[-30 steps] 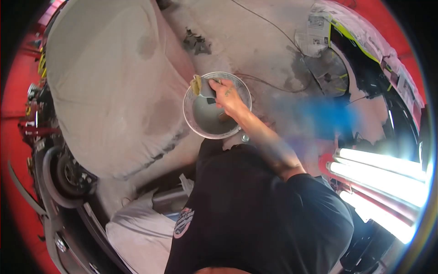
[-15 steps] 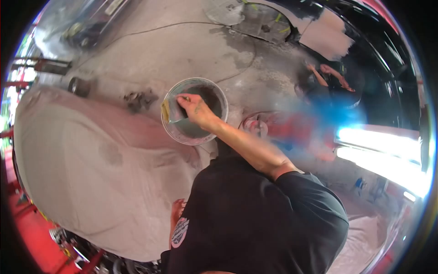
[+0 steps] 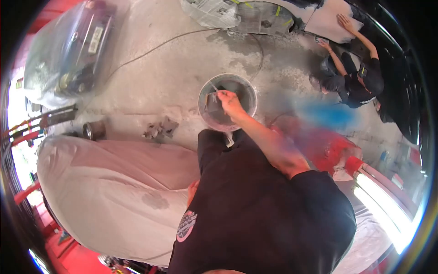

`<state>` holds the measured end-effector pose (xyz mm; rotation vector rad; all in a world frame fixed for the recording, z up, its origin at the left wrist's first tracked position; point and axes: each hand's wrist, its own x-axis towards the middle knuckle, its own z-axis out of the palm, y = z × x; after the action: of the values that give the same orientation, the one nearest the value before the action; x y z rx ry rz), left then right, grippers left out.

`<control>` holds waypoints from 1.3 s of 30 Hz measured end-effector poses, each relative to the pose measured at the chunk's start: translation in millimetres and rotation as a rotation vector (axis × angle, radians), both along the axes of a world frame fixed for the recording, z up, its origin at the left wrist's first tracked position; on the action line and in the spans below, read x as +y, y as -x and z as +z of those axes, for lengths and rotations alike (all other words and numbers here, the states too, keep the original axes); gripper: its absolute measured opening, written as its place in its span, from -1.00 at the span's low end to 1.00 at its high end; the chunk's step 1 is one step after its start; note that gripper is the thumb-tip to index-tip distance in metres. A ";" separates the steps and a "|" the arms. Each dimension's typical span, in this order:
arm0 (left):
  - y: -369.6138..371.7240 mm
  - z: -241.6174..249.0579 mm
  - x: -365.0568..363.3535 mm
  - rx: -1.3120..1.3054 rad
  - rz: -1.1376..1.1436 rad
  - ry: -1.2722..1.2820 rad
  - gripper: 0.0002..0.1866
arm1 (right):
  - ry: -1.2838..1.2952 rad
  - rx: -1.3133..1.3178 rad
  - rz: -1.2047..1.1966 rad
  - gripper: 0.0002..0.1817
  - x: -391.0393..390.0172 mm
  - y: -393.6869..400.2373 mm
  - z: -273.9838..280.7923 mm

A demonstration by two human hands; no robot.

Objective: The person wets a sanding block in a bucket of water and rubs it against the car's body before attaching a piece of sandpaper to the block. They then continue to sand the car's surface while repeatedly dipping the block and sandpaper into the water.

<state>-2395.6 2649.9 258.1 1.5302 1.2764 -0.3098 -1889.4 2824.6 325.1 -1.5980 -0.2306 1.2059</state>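
Grey concrete is spreading all around the bucket (image 3: 219,125), the floor (image 3: 150,73) showing darker patches beyond it and to its right. Beyond the bucket a cable (image 3: 182,35) is curving across the floor towards some newspaper (image 3: 212,13). Far to the bucket's left and beyond it, a car (image 3: 73,45) is sitting under clear wrapping; nearer on that side, scraps (image 3: 160,129) and a can (image 3: 93,130) are lying on the floor. Back and left of the bucket, a pale sheet (image 3: 114,196) is draping over something bulky. Well to the bucket's right and back, tube lamps (image 3: 383,205) are glowing; right of it and beyond, a co-worker (image 3: 365,82) is crouching, one hand (image 3: 345,22) resting on a pale panel (image 3: 328,20).

From the right, the bare forearm (image 3: 260,132) is reaching down over the bucket. The right hand (image 3: 231,104) is pinching a grey piece (image 3: 212,106) within the bucket's mouth; whether it is touching the liquid is unclear. Back and left of the bucket, the left hand (image 3: 193,188) is showing only partly beside the shirt (image 3: 264,219), so its grip cannot be told.
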 end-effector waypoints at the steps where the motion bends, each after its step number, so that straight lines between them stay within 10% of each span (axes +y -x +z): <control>1: -16.5 1.9 26.2 -0.056 0.485 0.142 -0.48 | 0.010 -0.006 -0.048 -0.63 11.1 -16.0 -5.3; 2: -20.8 -5.5 46.5 -0.108 0.977 0.278 -0.50 | 0.019 -0.012 -0.090 -0.63 21.2 -31.5 -6.7; 8: -16.6 -91.3 299.5 0.012 0.446 0.335 -0.55 | -0.038 0.112 -0.361 -0.64 111.3 -120.2 -17.7; 14: -130.7 -155.8 521.0 0.197 0.439 0.387 -0.56 | 0.270 0.017 -0.484 -0.56 209.6 -207.3 -125.5; 21: -292.4 -84.6 703.5 0.026 0.336 0.362 -0.56 | 0.444 -0.032 -0.493 -0.38 252.2 -307.1 -284.4; 26: -339.0 -71.9 754.6 0.046 0.243 0.401 -0.58 | 0.523 0.128 -0.453 -0.36 325.8 -363.5 -304.2; 30: -330.3 -70.4 753.0 0.272 0.341 0.414 -0.56 | 0.620 -0.423 -0.341 -0.38 333.7 -377.1 -482.2; 37: -378.2 -62.1 735.1 0.346 0.200 0.322 -0.55 | 0.588 -0.290 -0.352 -0.55 374.3 -414.8 -439.3; 39: -439.2 -55.0 726.6 0.291 -0.218 0.069 -0.51 | 0.530 -0.299 -0.387 -0.57 377.2 -413.2 -450.7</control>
<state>-1956.5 3376.5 203.1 1.6085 1.3066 -0.7323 -1476.3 3201.7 -125.5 -2.1632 0.2252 0.7549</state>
